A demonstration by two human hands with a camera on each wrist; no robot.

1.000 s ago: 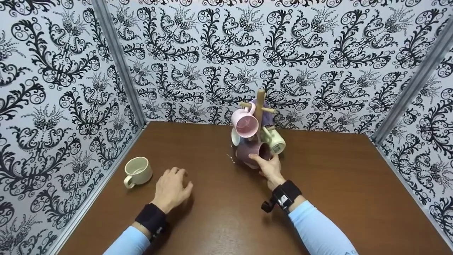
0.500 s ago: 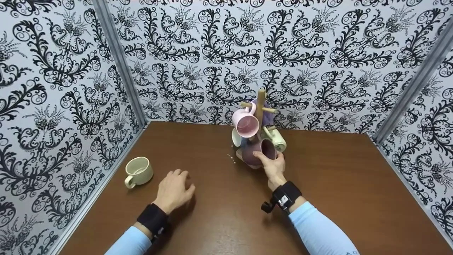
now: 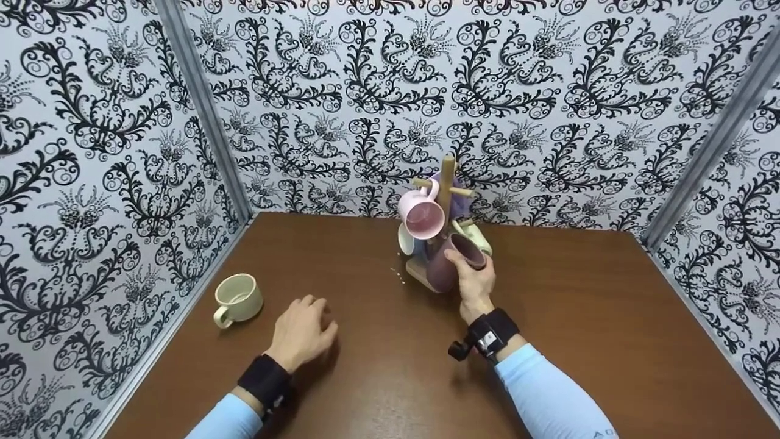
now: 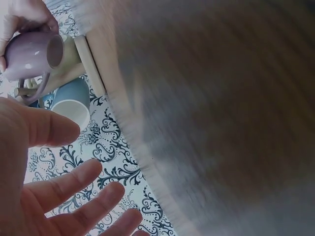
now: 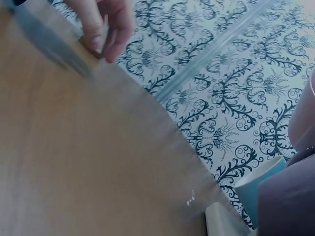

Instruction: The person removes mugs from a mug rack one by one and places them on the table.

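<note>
The right hand [image 3: 476,283] is gripping a purple mug [image 3: 439,268], its thumb lying along the side near the rim, and is holding it tilted at the front of a wooden mug stand [image 3: 446,195]. A pink mug [image 3: 420,213] is hanging just above. The left hand [image 3: 301,332] is hovering relaxed over the table [image 3: 378,366], fingers loosely bent, while a cream mug [image 3: 244,305] is standing upright nearby.

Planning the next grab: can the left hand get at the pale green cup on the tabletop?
Probably yes. The left hand holds nothing, the pale green cup stands nearby to its left, and in the head view nothing lies between them.
</note>
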